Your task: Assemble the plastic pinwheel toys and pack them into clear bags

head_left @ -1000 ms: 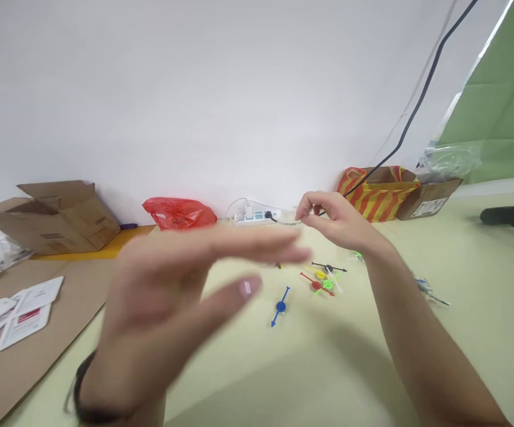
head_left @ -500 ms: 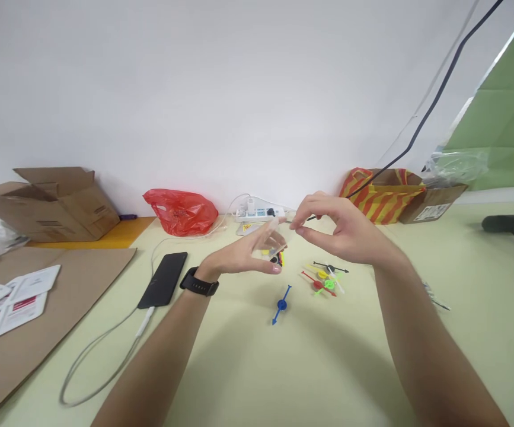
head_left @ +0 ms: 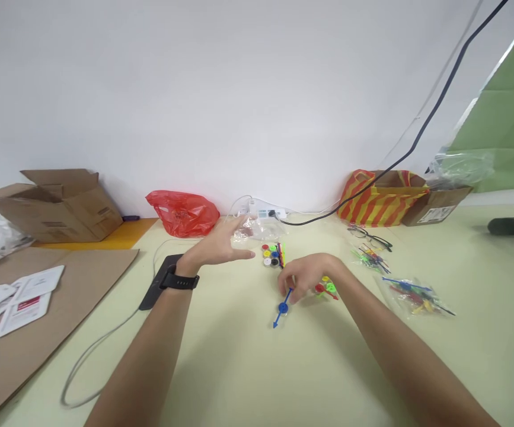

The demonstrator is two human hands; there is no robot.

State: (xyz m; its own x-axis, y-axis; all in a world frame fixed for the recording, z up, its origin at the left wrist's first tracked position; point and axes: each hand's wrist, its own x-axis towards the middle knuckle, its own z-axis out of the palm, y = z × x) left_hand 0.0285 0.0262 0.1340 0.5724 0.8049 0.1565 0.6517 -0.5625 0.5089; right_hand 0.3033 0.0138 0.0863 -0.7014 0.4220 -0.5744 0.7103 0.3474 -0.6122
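Note:
My right hand is down on the pale green table, fingers curled over the upper end of a blue plastic pointer. Beneath and beside it lie red, yellow and green pointers. My left hand, with a black watch on the wrist, hovers flat with fingers stretched out, holding nothing. Just past it sit a clear plastic bag and a small group of coloured discs.
A black phone on a grey cable lies at the left. Cardboard sheet with white sachets, open box, red bag, power strip, striped bag, glasses and bagged pointers surround the work area.
My right hand dropped from mid-air onto the table at the blue pointer. My left hand moved left and away from it, and the clear bag it was near now lies on the table.

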